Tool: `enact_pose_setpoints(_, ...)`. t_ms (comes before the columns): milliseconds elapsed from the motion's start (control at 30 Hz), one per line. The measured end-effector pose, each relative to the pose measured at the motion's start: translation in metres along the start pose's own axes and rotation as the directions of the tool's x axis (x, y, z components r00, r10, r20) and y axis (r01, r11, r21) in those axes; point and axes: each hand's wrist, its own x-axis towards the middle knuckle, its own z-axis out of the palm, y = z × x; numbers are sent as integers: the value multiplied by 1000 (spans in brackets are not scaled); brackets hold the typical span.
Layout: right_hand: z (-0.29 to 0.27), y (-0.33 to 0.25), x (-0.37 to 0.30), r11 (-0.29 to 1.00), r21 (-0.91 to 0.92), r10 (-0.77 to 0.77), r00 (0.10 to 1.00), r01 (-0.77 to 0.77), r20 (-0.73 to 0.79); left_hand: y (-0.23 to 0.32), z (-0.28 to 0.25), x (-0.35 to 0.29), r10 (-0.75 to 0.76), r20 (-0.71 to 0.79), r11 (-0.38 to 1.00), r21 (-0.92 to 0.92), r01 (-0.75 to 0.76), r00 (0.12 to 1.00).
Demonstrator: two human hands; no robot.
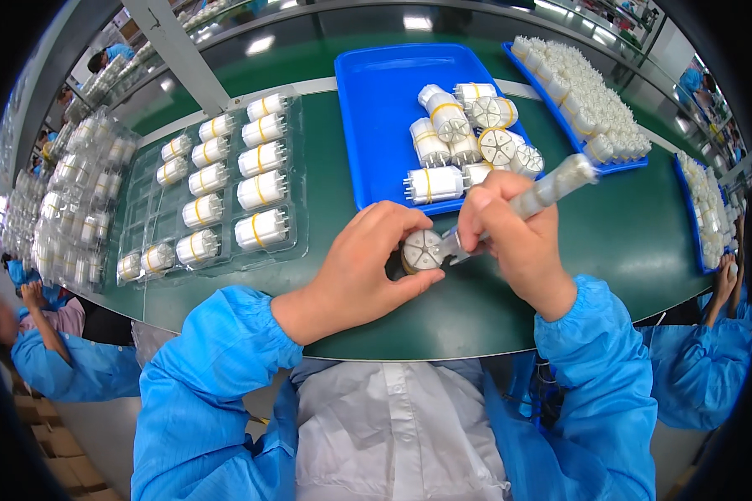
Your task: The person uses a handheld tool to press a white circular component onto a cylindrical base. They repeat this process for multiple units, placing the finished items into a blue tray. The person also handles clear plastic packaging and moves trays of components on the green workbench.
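Note:
My left hand [347, 271] curls its thumb and fingers around a white cylinder [422, 250], whose round end faces up and is divided into wedges by dark lines. In my right hand [522, 246] is a hand tool with a thick whitish wrapped handle [556, 184] and a greyish tip. That tip meets the right side of the cylinder's top; its exact shape is hard to make out. Just beyond both hands lies a blue tray [380, 108], with several similar cylinders [447, 117] banded in yellow piled in its right half.
At left, a clear plastic tray [163, 230] holds banded cylinders in rows, with stacked filled trays [79, 192] beside it. Blue trays packed with white parts [576, 100] stand at right on the green table [618, 225]. Co-workers in blue sleeves [75, 359] sit on either side.

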Motion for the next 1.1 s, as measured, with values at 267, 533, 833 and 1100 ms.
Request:
enact_pose_setpoints(267, 1, 11, 2, 996, -12, -83, 997, 83, 6, 5, 1, 0, -38, -3, 992, -118, 38, 999)
enact_pose_setpoints(533, 3, 2, 0, 999, 37, -6, 1000, 6, -15, 5, 1, 2, -76, 35, 996, 43, 74, 997)
enact_pose_setpoints(833, -5, 8, 4, 992, -72, -101, 995, 103, 24, 6, 6, -1, -70, -7, 988, -139, 68, 998)
enact_pose_setpoints(1100, -5, 9, 2, 989, -107, -96, 993, 104, 69, 12, 2, 5, -40, 45, 999, -17, 41, 998)
